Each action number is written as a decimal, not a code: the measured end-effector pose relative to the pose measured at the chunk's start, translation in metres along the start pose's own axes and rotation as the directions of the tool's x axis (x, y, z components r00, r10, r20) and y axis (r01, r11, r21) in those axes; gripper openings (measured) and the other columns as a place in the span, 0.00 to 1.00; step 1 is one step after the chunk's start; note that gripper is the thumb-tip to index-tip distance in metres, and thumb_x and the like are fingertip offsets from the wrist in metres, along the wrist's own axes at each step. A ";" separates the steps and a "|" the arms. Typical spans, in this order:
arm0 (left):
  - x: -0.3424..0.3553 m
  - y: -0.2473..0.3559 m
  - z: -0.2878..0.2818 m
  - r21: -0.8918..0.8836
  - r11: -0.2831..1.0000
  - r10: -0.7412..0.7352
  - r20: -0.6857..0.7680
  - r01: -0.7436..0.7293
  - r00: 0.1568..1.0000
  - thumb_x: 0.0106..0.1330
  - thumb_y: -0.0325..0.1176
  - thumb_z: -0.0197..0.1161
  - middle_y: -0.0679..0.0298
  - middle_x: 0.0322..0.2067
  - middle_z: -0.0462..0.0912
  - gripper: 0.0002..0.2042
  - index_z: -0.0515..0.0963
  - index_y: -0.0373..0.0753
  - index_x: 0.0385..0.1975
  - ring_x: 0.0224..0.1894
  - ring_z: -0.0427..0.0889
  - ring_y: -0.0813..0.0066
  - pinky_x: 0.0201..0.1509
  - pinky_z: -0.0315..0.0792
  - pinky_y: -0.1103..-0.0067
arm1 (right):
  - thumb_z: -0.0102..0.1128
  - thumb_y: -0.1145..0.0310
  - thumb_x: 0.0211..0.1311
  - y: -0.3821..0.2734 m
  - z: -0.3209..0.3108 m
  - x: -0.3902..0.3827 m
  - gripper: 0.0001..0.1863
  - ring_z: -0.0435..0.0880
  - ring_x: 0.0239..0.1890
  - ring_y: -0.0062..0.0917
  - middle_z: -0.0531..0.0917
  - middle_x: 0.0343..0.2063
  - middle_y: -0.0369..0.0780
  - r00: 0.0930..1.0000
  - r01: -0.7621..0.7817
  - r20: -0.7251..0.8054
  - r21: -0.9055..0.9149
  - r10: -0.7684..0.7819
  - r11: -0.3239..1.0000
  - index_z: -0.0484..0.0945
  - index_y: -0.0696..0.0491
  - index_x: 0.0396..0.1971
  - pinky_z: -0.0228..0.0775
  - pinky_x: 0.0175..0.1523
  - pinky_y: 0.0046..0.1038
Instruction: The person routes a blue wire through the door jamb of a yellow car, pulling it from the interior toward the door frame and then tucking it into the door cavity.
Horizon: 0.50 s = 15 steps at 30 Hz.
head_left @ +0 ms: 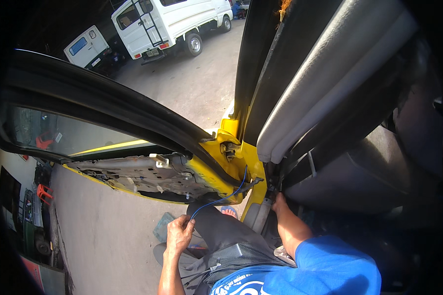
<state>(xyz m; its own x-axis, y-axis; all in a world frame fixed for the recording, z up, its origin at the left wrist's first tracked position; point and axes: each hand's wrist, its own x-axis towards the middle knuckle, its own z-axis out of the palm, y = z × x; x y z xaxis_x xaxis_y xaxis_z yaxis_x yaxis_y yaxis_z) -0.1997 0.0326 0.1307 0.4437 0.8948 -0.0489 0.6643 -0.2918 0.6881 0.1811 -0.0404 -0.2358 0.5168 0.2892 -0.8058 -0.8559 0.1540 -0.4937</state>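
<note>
My left hand (179, 233) pinches a thin blue wire (215, 200), which arcs up to the yellow door jamb (247, 162). My right hand (282, 209) reaches low beside the pillar, at dark fittings (272, 181) above a grey sill piece (261, 214); its fingertips are hidden. The open yellow car door (133, 174) has its inner panel off, showing bare metal with holes and clips. A short black rubber conduit (251, 185) sticks out near the hinge side, close to the wire.
A grey padded pillar trim (330, 64) and dark interior (359, 172) fill the right. A white van (157, 27) and another white vehicle (86, 46) stand beyond. Red stools (45, 194) are at far left. My sandaled foot (230, 212) is below the door, near a teal object (162, 226).
</note>
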 end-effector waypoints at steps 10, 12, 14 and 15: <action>0.014 0.000 0.006 -0.004 1.000 -0.014 0.029 0.014 0.999 0.69 0.31 0.66 0.54 0.23 0.86 0.11 0.84 0.28 0.40 0.26 0.87 0.68 0.35 0.78 0.73 | 0.62 0.60 0.68 0.032 -0.008 0.012 0.18 0.86 0.42 0.37 0.86 0.45 0.45 0.931 0.130 -0.255 -0.441 -0.263 0.888 0.81 0.56 0.52 0.79 0.50 0.41; 0.018 -0.001 0.007 0.007 1.000 0.006 0.012 -0.006 1.000 0.69 0.32 0.66 0.53 0.23 0.86 0.11 0.84 0.28 0.40 0.26 0.86 0.68 0.34 0.77 0.73 | 0.62 0.60 0.66 0.033 -0.008 0.013 0.20 0.86 0.45 0.36 0.86 0.48 0.46 0.945 0.133 -0.257 -0.264 -0.202 0.955 0.82 0.57 0.52 0.79 0.50 0.42; 0.020 -0.003 0.011 0.017 0.999 0.048 -0.005 -0.048 0.999 0.69 0.31 0.66 0.53 0.22 0.85 0.11 0.84 0.27 0.40 0.24 0.85 0.68 0.33 0.76 0.72 | 0.62 0.61 0.66 0.034 -0.010 0.015 0.20 0.87 0.46 0.36 0.86 0.49 0.45 0.976 0.084 -0.178 -0.236 -0.128 0.968 0.82 0.56 0.53 0.80 0.51 0.41; 0.020 -0.004 0.013 0.008 0.999 0.032 0.004 -0.032 0.999 0.69 0.31 0.66 0.54 0.22 0.85 0.11 0.85 0.28 0.40 0.24 0.84 0.69 0.33 0.76 0.72 | 0.61 0.61 0.66 0.034 -0.011 0.017 0.20 0.87 0.46 0.37 0.86 0.50 0.45 0.978 0.053 -0.184 -0.217 -0.094 0.975 0.83 0.56 0.53 0.80 0.52 0.41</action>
<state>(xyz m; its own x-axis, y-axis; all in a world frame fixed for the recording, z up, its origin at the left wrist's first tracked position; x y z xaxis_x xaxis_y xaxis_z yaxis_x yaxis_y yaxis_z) -0.1856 0.0477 0.1179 0.4675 0.8835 -0.0299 0.6543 -0.3231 0.6838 0.1613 -0.0410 -0.2703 0.5898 0.0950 -0.8019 -0.8027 -0.0398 -0.5951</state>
